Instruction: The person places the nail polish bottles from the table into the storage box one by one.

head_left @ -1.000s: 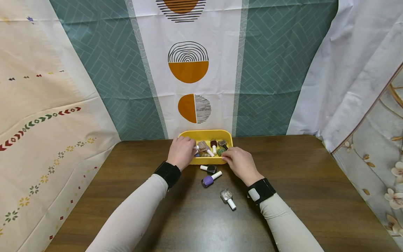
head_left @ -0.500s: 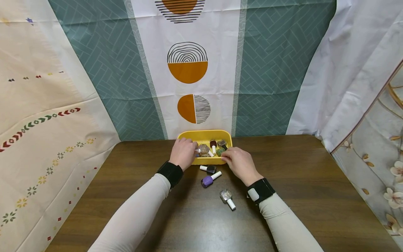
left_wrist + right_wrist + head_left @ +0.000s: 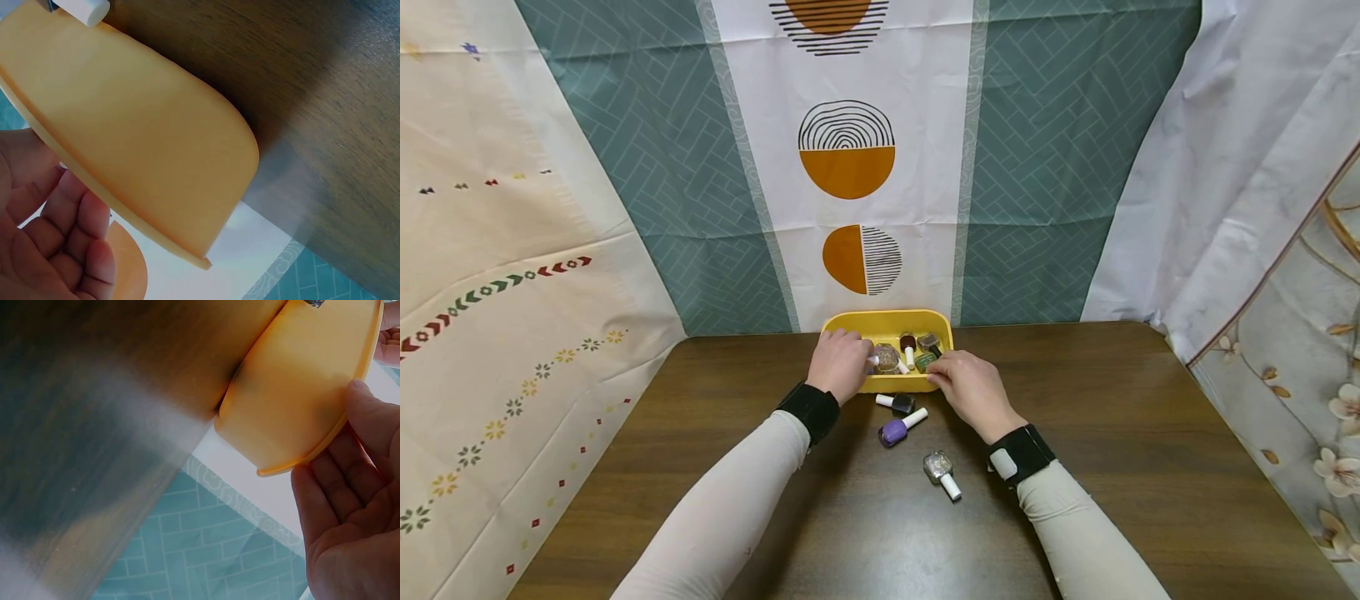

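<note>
A yellow tray [image 3: 891,322] sits at the table's back edge, with several nail polish bottles inside. My left hand [image 3: 841,364] reaches over its front left part and pinches the white cap of a glittery nail polish bottle [image 3: 886,357], low among the others. In the left wrist view the curled fingers [image 3: 94,215] are behind the tray's rim, and only a speck of white shows between them. My right hand [image 3: 973,392] grips the tray's front right rim; in the right wrist view the thumb [image 3: 369,412] presses the outer wall and the fingers pass inside.
In front of the tray lie a black nail polish bottle [image 3: 903,404], a purple one [image 3: 894,431] and a clear glittery one [image 3: 938,467]. Inside are a dark red bottle [image 3: 908,341] and a green one [image 3: 926,362]. A patterned cloth [image 3: 850,200] hangs behind the brown table [image 3: 1120,467].
My left hand has moved slightly right and lower, and the glittery bottle at its fingertips has come down among the others. My right hand stays on the rim.
</note>
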`<state>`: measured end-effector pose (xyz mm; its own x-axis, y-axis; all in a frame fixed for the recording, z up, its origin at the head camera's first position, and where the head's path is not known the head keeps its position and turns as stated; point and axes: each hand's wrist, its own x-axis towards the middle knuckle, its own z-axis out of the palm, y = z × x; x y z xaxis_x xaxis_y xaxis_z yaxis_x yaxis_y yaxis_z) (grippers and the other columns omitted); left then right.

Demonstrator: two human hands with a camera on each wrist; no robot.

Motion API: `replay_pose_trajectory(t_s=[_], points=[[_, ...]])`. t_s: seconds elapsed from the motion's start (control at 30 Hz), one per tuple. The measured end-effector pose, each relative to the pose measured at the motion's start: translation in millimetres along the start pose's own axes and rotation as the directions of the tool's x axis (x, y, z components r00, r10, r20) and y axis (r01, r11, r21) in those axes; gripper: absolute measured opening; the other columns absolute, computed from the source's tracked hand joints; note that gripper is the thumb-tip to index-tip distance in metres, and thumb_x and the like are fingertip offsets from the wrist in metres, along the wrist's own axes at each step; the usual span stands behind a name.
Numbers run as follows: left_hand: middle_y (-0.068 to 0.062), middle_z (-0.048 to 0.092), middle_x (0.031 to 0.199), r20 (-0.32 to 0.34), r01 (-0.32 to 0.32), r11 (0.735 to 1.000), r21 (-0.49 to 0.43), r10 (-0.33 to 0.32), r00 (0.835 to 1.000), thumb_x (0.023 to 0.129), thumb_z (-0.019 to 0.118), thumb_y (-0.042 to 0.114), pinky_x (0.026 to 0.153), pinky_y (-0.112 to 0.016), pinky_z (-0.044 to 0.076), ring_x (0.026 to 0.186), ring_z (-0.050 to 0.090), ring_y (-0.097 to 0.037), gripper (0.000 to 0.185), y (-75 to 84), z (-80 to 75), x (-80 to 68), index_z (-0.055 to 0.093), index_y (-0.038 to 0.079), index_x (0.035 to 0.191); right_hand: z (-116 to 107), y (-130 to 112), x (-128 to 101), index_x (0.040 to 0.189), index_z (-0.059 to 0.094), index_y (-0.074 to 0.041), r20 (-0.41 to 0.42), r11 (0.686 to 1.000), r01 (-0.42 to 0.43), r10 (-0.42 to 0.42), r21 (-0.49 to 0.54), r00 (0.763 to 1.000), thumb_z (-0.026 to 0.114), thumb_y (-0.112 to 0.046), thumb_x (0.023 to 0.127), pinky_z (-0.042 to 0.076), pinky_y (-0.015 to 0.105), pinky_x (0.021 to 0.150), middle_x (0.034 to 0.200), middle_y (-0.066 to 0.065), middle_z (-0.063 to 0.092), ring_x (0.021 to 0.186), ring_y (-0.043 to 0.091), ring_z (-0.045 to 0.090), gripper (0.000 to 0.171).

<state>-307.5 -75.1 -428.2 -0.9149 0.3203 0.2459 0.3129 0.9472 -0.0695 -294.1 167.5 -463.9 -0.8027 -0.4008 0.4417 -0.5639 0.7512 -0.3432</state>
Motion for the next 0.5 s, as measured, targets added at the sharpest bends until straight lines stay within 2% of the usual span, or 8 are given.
replay_pose_trajectory(t_s=[0.5], points=[[-0.008, 0.078, 0.1, 0.068, -0.003, 1.0, 0.018, 0.001, 0.998, 0.097, 0.089, 0.028, 0.092, -0.046, 0.05, 0.097, 0.067, -0.031, 0.023, 0.1, 0.8, 7.0, 0.085, 0.011, 0.112, 0.2, 0.4, 0.1, 0.104, 0.086, -0.01, 0.011, 1.0, -0.01, 0.01, 0.004, 1.0, 0.085, -0.015, 0.099, 0.061, 0.046, 0.086, 0.1, 0.003, 0.078, 0.096, 0.024, 0.072, 0.008]])
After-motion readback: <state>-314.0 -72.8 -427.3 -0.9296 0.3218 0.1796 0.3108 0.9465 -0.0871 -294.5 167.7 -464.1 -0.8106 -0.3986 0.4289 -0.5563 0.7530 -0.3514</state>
